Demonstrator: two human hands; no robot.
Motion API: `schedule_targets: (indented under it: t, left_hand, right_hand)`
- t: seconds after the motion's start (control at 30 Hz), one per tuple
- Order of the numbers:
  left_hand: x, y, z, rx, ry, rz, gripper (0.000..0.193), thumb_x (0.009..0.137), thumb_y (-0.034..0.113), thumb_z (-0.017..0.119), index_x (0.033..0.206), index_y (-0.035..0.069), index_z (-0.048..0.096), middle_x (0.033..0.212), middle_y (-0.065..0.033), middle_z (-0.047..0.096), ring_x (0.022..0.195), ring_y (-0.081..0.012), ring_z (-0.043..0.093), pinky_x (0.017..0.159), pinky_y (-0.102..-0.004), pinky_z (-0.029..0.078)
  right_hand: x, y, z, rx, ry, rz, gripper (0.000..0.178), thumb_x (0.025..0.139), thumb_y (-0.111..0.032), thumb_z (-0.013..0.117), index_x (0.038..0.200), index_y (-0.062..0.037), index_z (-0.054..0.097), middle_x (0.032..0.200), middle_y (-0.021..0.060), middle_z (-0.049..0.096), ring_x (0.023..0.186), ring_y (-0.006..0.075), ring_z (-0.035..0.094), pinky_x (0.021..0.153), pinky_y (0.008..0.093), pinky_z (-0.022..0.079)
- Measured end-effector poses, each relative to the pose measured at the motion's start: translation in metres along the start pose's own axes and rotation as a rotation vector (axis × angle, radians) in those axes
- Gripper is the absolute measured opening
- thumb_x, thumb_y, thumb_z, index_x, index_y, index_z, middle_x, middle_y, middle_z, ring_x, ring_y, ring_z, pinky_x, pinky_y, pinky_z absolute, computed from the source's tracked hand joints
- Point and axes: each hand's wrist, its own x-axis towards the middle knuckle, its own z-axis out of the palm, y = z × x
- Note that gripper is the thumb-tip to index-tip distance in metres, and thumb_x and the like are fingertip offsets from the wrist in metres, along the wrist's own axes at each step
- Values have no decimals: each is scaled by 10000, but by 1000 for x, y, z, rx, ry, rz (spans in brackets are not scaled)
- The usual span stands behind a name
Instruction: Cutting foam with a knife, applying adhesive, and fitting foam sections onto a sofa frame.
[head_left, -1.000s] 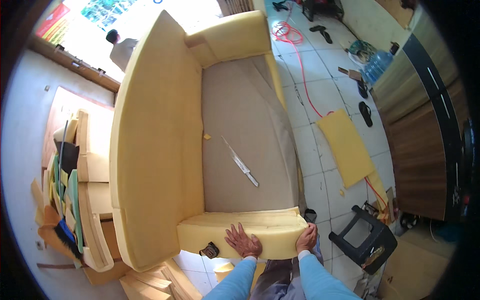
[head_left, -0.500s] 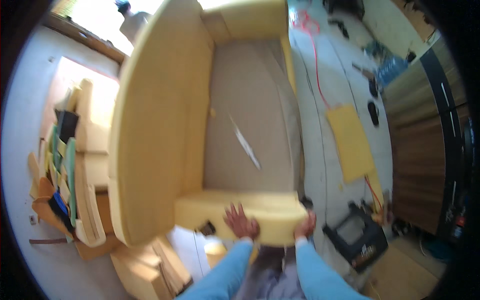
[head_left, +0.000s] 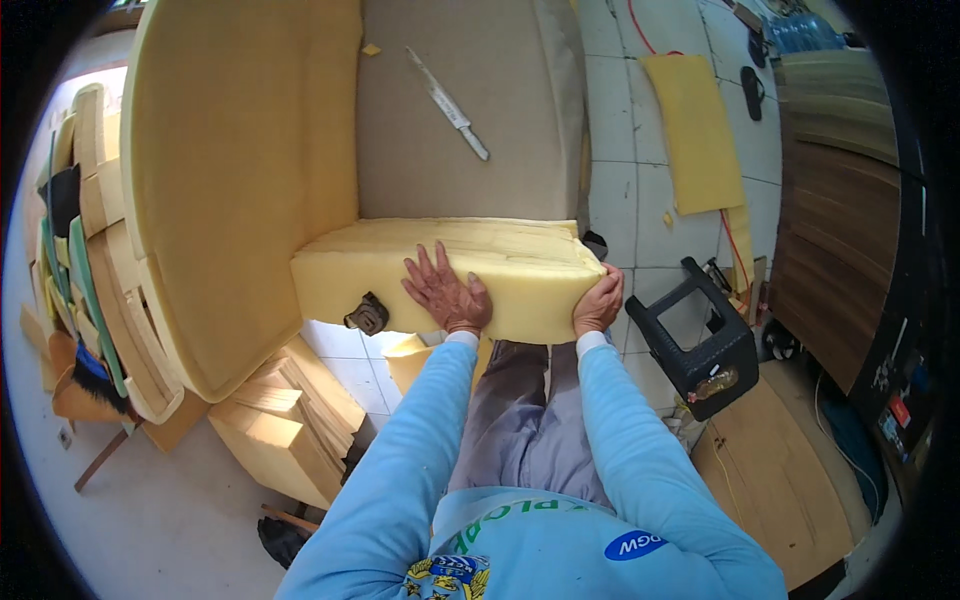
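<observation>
A yellow foam-covered sofa arm (head_left: 540,295) runs across in front of me. My left hand (head_left: 448,292) lies flat on its near face and upper edge, fingers spread. At the right end, my right hand (head_left: 600,300) is closed around the corner of the foam. A small dark brown object (head_left: 367,313), perhaps a tape measure, rests against the arm to the left of my left hand. Beyond it, a long knife (head_left: 450,110) with a pale handle lies on the grey-brown fabric seat base (head_left: 400,170). The tall foam-covered backrest (head_left: 240,180) stands on the left.
A black plastic stool (head_left: 705,360) lies on the tiled floor at right, near a yellow foam sheet (head_left: 695,130). Wooden cabinets (head_left: 835,220) line the right side. Foam offcuts and boards (head_left: 130,300) lean at far left; foam blocks (head_left: 285,430) sit below the backrest.
My view has tilted down, so the sofa arm and hands appear higher and my shirt shows. Both hands stay at about the same spots on the foam.
</observation>
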Motion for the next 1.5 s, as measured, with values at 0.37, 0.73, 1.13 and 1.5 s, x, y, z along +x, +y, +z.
schedule_targets:
  t: [0.37,0.73,1.13,1.5]
  left_hand:
    - [-3,-14,-29,-126,-25,50,835,904,438,523,1562,20,224,1632,-238,131,1515,-438,61,1209,-580,12]
    - [20,-27,-49,-172,-30,-214,900,939,418,551,1556,-67,111,1613,-315,104,1516,-452,42,1223,-544,19]
    - [260,-178,-352,417,222,195,763,966,411,640,1504,-37,335,1550,-262,335,1425,-390,350,1175,-418,283]
    - [293,-192,-329,198,182,93,993,837,587,713,1486,-73,354,1488,-245,431,1380,-370,421,1145,-395,337]
  right_hand:
    - [2,-7,-4,-45,14,10,393,1032,-292,329,1022,-69,652,1015,175,682,952,403,631,822,459,485]
    - [5,-16,-6,-96,18,6,413,1028,-298,315,1020,-61,652,1011,174,687,960,404,633,839,453,486]
    - [8,-6,-19,-224,18,-34,417,1023,-296,315,1039,-63,660,1051,182,688,993,411,628,869,450,479]
    - [69,7,-44,-242,-537,86,456,966,-404,475,1079,-18,691,1056,240,694,1026,435,637,896,457,491]
